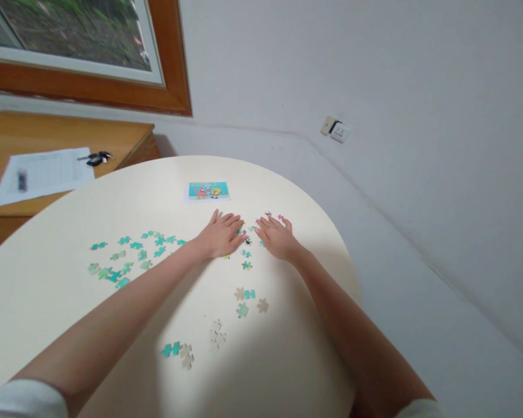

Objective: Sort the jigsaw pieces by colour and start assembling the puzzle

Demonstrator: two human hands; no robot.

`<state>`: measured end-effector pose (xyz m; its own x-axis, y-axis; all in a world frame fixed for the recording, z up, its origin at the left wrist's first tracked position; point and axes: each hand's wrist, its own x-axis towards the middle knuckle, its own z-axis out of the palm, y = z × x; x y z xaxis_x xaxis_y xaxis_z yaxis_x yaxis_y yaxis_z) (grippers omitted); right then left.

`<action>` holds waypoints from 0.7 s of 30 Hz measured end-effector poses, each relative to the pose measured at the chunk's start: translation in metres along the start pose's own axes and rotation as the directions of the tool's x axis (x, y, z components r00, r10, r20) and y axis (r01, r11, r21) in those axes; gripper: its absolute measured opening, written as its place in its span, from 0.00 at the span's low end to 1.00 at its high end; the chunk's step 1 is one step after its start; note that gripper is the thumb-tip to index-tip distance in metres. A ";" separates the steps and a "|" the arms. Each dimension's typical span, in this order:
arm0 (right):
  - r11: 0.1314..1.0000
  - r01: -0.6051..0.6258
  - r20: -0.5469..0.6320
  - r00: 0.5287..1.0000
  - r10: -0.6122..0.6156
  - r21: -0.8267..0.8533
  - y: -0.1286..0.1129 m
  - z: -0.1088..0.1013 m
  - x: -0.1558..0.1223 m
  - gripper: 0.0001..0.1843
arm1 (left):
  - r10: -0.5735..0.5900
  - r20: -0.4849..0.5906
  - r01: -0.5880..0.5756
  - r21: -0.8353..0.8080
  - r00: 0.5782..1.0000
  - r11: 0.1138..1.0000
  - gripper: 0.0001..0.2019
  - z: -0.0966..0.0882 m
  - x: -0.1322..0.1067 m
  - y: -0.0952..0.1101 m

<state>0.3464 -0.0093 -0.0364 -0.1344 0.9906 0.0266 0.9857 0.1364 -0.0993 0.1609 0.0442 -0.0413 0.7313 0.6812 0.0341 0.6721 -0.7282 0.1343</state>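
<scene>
My left hand (221,235) lies palm down over jigsaw pieces on the round table, its fingers stretched out. Beside it my right hand (277,238) rests with fingers apart, its tips touching or just above small pieces; the palms hide what lies under them. Between the hands and nearer to me are several multicoloured jigsaw pieces (246,265). A pink jigsaw piece (280,217) shows by the right fingertips. Beyond the left hand lies a picture card (208,190) with pink and yellow cartoon figures on turquoise.
Turquoise and green jigsaw pieces (136,245) are scattered left of my left forearm. Closer to me are grey pieces (218,335) and a turquoise pair (171,349). The cream table (287,348) stands near a wooden cabinet (126,130) holding paper (47,171) and keys (98,158).
</scene>
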 end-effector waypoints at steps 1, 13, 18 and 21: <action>1.000 -0.002 0.000 1.000 0.002 0.000 0.000 0.000 0.000 0.22 | 0.006 -0.001 -0.006 -0.001 1.000 1.000 0.28 -0.001 -0.001 0.000; 0.997 0.071 -0.060 0.996 -0.071 0.002 -0.001 0.008 -0.002 0.23 | 0.053 -0.030 -0.052 0.007 0.998 0.999 0.26 0.002 -0.005 -0.001; 0.997 0.080 -0.044 0.996 -0.081 -0.019 -0.002 0.008 -0.006 0.23 | 0.061 -0.016 -0.061 0.013 0.998 0.998 0.28 0.000 -0.009 0.003; 0.996 0.081 -0.049 0.995 -0.083 -0.030 -0.002 0.008 -0.008 0.23 | 0.067 -0.007 -0.067 0.009 0.998 0.998 0.28 0.000 -0.011 0.006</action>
<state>0.3445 -0.0170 -0.0441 -0.2102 0.9741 0.0833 0.9741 0.2159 -0.0666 0.1569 0.0326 -0.0412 0.7738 0.6315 0.0496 0.6228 -0.7727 0.1229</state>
